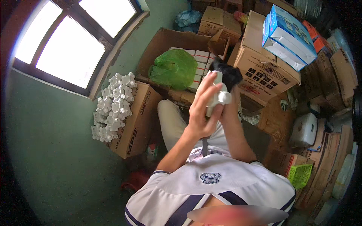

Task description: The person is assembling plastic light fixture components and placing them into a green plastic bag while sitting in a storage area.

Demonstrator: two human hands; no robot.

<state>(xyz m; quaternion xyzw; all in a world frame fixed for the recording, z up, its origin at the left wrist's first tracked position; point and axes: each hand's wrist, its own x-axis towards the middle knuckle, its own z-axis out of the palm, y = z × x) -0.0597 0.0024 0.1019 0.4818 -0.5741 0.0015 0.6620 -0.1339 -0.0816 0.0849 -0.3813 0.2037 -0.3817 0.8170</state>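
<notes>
In front of my chest, my left hand [200,109] is closed round a white plastic junction box [223,98] with short round spouts. My right hand [230,109] is raised close against the box's other side. A crumpled black cloth [227,72] sticks out beyond the right hand, which appears to grip it; those fingers are mostly hidden. Similar white junction boxes [117,105] are piled in rows on a closed cardboard carton [137,120] to my left.
Ahead, an open carton [151,49] contains small white boxes [201,56] and a green plastic bag [174,69]. A large carton [264,71] at the right bears blue-and-white packages [289,35]. Farther right are a white container [304,130] and a green basket [300,176]. A window [71,41] is at the left.
</notes>
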